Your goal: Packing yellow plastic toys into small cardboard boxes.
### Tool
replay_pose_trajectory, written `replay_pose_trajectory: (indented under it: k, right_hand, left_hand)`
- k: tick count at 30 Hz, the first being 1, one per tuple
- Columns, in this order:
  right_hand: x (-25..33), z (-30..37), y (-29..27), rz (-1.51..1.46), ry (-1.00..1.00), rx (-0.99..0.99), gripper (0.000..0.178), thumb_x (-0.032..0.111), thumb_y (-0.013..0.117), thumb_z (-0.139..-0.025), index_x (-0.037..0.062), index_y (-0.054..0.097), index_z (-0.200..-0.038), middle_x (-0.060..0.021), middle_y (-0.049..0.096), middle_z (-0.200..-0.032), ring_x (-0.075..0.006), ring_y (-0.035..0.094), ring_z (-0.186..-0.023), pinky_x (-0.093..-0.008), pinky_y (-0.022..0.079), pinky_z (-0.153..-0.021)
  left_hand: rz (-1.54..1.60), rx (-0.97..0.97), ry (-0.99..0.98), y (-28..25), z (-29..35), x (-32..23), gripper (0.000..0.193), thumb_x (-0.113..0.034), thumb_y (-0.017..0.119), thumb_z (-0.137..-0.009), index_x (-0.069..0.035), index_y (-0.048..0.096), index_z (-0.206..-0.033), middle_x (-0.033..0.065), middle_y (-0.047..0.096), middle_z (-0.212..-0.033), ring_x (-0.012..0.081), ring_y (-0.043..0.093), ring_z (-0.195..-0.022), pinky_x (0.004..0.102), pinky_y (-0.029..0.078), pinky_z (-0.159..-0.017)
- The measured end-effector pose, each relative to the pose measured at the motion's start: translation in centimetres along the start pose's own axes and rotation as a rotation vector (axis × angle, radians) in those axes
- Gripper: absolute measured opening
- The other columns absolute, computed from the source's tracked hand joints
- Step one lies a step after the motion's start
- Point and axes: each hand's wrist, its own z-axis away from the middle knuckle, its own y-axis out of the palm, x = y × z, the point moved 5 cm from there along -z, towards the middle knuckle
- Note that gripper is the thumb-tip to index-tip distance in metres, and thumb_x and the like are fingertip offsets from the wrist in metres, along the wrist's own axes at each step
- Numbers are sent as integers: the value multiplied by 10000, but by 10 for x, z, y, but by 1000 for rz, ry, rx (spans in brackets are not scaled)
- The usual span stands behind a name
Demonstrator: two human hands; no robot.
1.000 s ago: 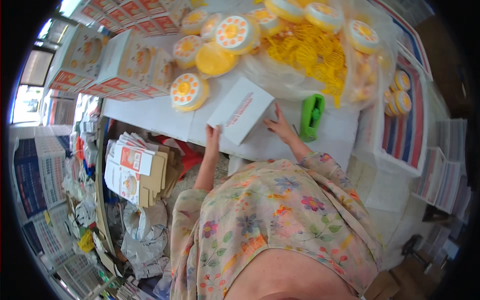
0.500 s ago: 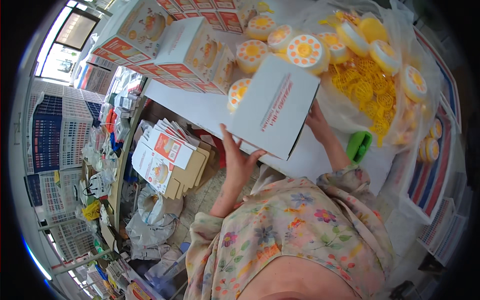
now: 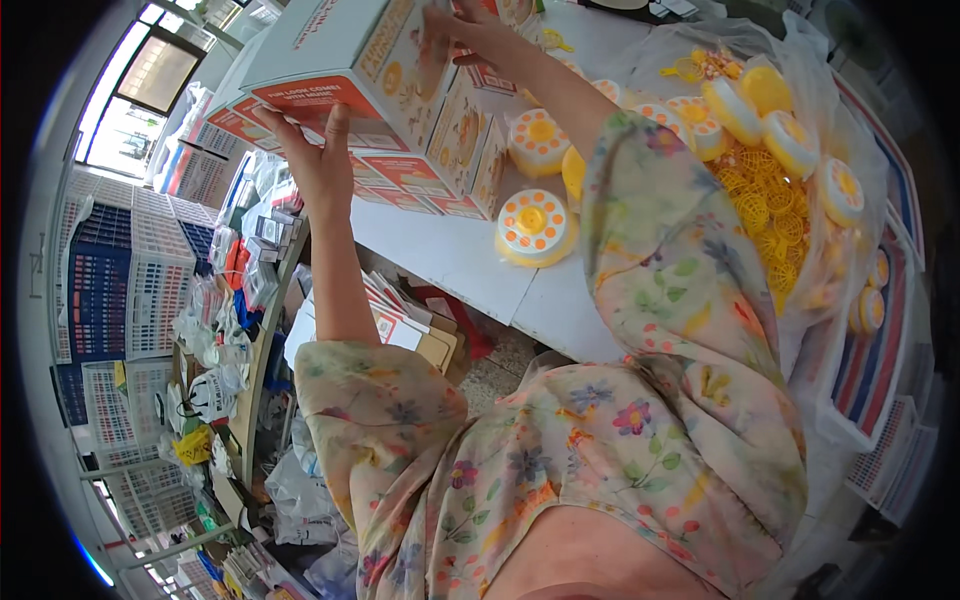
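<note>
workroom cluttered along its left side, pale desk (image 3: 470, 265) across the middle. head view, the only one we have: far left of the desk, a stack of printed boxes (image 3: 460, 140); near it, round yellow-and-white toys (image 3: 535, 225) loose on the top; to the right, yellow plastic parts (image 3: 760, 200) in a clear bag. flat cartons (image 3: 400, 325) below the desk edge.

progress, our judgement: several boxes are made up and stacked; loose toys and flat cartons remain, so the work looks partway along.

white-topped box (image 3: 310, 40) is at the stack, between both hands. left hand (image 3: 318, 160): open, thumb and fingers spread against its front. right hand (image 3: 475, 35): open, fingers against its right side, slightly blurred. whether the box's weight rests on the stack, we cannot tell.
</note>
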Motion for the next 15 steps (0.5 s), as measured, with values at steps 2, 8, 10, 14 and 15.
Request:
replay_pose_trajectory:
  k: [2, 8, 10, 14, 15]
  right_hand:
    - [-12, -5, 20, 24, 28, 36, 950, 552, 681, -837, 130, 203, -1541, -132, 454, -1423, -261, 495, -1267, -422, 432, -1011]
    - [-61, -11, 6, 179, -22, -70, 990, 603, 684, -814, 224, 163, -1567, -86, 381, -1505, -243, 467, -1301, -396, 420, -1023]
    - [-64, 4, 24, 312, -25, -59, 977, 596, 665, -832, 214, 149, -1569, -105, 369, -1513, -251, 438, -1328, -400, 409, -1033]
    - [-116, 39, 35, -55, -18, -163, 915, 598, 597, -876, 173, 170, -1565, -134, 382, -1504, -278, 464, -1318, -411, 413, -1031]
    - [-146, 45, 27, -151, 153, -249, 891, 600, 583, -886, 165, 190, -1557, -132, 370, -1506, -287, 455, -1320, -414, 418, -1026]
  left_hand:
    - [-99, -41, -71, -7, 1, 32, 1026, -214, 736, -881, -47, -25, -1547, 203, 30, -1610, 338, 166, -1468, 482, 362, -1089]
    - [-45, 7, -164, 29, 35, 50, 970, -218, 717, -896, -42, 21, -1548, 203, 9, -1612, 343, 164, -1470, 473, 340, -1105]
    - [-9, 16, -223, 11, 49, 59, 940, -211, 708, -903, -35, 46, -1547, 204, -7, -1612, 345, 175, -1468, 467, 340, -1106]
    - [59, 6, -279, -7, 83, 98, 885, -211, 692, -917, -40, 94, -1547, 198, 64, -1611, 338, 198, -1463, 468, 324, -1117]
    - [56, -2, -282, -9, 96, 112, 885, -211, 692, -917, -40, 94, -1547, 198, 64, -1611, 338, 198, -1463, 468, 324, -1117]
